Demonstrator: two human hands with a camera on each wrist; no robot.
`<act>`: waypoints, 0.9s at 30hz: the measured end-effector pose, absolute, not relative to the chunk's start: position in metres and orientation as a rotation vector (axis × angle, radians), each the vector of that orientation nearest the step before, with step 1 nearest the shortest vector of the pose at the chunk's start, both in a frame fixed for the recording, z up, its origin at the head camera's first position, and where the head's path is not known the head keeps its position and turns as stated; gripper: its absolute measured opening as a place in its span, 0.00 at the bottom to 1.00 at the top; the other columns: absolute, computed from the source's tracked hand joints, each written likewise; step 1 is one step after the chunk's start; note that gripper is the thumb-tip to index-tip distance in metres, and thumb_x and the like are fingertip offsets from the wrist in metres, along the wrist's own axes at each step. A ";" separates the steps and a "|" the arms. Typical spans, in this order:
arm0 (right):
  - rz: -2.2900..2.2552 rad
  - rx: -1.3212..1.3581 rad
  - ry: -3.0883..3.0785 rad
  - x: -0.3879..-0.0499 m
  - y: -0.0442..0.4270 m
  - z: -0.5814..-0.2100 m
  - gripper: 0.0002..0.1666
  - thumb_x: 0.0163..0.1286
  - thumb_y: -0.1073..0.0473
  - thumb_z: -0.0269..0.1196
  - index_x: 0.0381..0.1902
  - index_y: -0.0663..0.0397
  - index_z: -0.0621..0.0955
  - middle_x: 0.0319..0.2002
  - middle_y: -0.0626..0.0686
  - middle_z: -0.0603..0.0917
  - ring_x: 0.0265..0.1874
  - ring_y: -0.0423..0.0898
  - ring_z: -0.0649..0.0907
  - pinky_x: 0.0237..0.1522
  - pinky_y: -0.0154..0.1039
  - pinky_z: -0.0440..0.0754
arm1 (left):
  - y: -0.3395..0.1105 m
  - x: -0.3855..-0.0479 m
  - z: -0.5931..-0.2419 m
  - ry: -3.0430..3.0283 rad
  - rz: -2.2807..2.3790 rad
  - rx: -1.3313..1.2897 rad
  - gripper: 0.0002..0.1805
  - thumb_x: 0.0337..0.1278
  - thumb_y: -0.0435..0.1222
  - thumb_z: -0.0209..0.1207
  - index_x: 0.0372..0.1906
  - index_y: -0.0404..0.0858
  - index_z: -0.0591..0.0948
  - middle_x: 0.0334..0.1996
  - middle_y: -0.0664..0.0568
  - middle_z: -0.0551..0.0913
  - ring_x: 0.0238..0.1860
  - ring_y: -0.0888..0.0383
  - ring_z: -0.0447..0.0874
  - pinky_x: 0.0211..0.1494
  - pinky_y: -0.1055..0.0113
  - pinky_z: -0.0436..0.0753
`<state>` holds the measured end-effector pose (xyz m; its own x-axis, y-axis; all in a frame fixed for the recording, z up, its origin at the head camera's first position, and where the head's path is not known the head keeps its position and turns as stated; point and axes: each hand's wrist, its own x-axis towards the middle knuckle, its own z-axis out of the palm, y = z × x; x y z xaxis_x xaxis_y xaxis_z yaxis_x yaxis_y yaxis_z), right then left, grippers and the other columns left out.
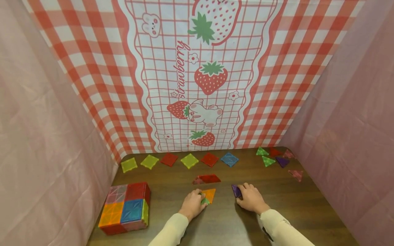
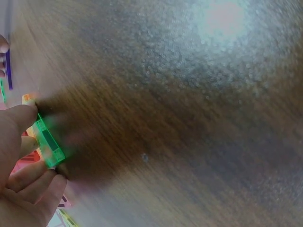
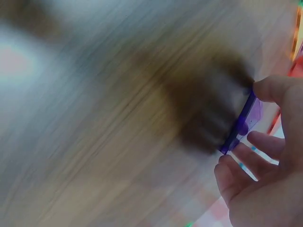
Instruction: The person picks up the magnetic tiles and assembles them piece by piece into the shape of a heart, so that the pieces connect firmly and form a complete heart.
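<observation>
My left hand (image 1: 193, 204) pinches a green triangular magnetic tile (image 2: 49, 142) between thumb and fingers. Right against it, partly behind the fingers, is an orange tile (image 1: 210, 194); whether the two are joined I cannot tell. In my right hand (image 1: 250, 198) is a purple triangular tile (image 1: 236, 190), gripped by its edges with the thumb on one end and fingers on the other, as the right wrist view shows. Just beyond the left hand, a red tile (image 1: 210, 178) and a pink tile (image 1: 198, 180) lie side by side on the wooden table (image 1: 221, 218).
Several square tiles, such as a yellow one (image 1: 189, 161) and a blue one (image 1: 230, 159), line the back edge. Loose triangles, including a green one (image 1: 268, 161), lie back right. A block of stacked tiles (image 1: 124, 208) stands left. Pink curtains (image 1: 347, 130) flank the table.
</observation>
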<state>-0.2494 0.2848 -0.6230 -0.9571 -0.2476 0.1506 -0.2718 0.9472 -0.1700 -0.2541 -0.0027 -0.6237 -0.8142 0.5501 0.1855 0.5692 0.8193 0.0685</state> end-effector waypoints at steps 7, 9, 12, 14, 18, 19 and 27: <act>0.296 0.523 -2.972 -0.244 0.240 -0.622 0.28 0.58 0.47 0.75 0.49 0.61 0.83 0.43 0.58 0.82 0.41 0.55 0.79 0.46 0.54 0.79 | -0.003 -0.256 -0.627 -2.854 -0.198 -0.866 0.21 0.57 0.50 0.70 0.52 0.44 0.88 0.52 0.47 0.84 0.50 0.51 0.86 0.54 0.62 0.85; 0.304 0.567 -2.950 -0.243 0.229 -0.624 0.30 0.58 0.45 0.75 0.49 0.61 0.83 0.42 0.57 0.82 0.40 0.53 0.79 0.45 0.52 0.79 | -0.003 -0.256 -0.627 -2.852 -0.200 -0.865 0.21 0.58 0.50 0.70 0.52 0.44 0.88 0.52 0.47 0.84 0.50 0.52 0.86 0.55 0.62 0.85; 0.299 0.593 -2.938 -0.242 0.218 -0.629 0.32 0.58 0.42 0.74 0.51 0.60 0.82 0.42 0.55 0.82 0.40 0.52 0.79 0.45 0.51 0.79 | -0.003 -0.256 -0.628 -2.850 -0.206 -0.867 0.21 0.58 0.50 0.70 0.53 0.44 0.88 0.52 0.47 0.84 0.50 0.52 0.86 0.55 0.63 0.85; 0.284 0.583 -2.948 -0.243 0.213 -0.631 0.33 0.60 0.42 0.73 0.54 0.61 0.82 0.42 0.55 0.81 0.40 0.51 0.78 0.45 0.50 0.79 | -0.004 -0.255 -0.627 -2.853 -0.212 -0.872 0.21 0.58 0.49 0.70 0.53 0.43 0.88 0.53 0.47 0.84 0.51 0.52 0.86 0.56 0.63 0.85; 0.300 0.546 -2.991 -0.245 0.209 -0.630 0.33 0.62 0.43 0.72 0.55 0.63 0.82 0.42 0.55 0.80 0.40 0.52 0.78 0.45 0.51 0.79 | -0.005 -0.256 -0.626 -2.858 -0.239 -0.880 0.22 0.58 0.49 0.70 0.53 0.42 0.88 0.53 0.47 0.85 0.52 0.52 0.85 0.57 0.63 0.84; 0.310 0.540 -3.002 -0.246 0.208 -0.629 0.33 0.62 0.44 0.72 0.55 0.63 0.82 0.42 0.56 0.80 0.40 0.52 0.78 0.45 0.51 0.79 | -0.005 -0.256 -0.626 -2.863 -0.244 -0.880 0.21 0.58 0.48 0.70 0.53 0.42 0.88 0.54 0.47 0.84 0.52 0.51 0.85 0.57 0.63 0.84; 0.418 0.484 -3.043 -0.246 0.207 -0.626 0.33 0.61 0.46 0.73 0.56 0.63 0.82 0.43 0.57 0.79 0.41 0.54 0.78 0.46 0.53 0.79 | -0.007 -0.258 -0.626 -2.903 -0.281 -0.895 0.21 0.59 0.48 0.69 0.55 0.43 0.88 0.56 0.46 0.84 0.54 0.50 0.84 0.59 0.62 0.83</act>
